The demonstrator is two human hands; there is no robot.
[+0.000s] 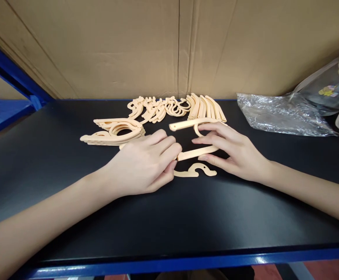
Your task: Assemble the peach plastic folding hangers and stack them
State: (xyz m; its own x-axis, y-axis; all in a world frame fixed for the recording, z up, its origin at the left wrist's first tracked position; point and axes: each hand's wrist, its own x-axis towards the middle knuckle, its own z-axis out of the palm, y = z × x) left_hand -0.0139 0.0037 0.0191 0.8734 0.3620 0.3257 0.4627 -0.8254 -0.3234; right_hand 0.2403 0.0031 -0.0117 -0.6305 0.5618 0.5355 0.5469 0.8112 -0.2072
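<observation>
Fingers (169, 151) of the left hand (142, 167) and right hand (239, 155) are closed, pinching one peach hanger piece (197, 153) by its ends, just above a hook piece (195, 171) lying on the surface (70, 175).

The left hand (146, 165) lies knuckles-up with its fingers curled in and the thumb tip pinched against the index fingertip, its bare forearm running back to the lower left. The right hand (236, 153) faces it almost fingertip to fingertip. Its fingers (216, 129) are stretched long and slightly fanned above the thumb in a light pinch, and its forearm trails off lower right.
</observation>
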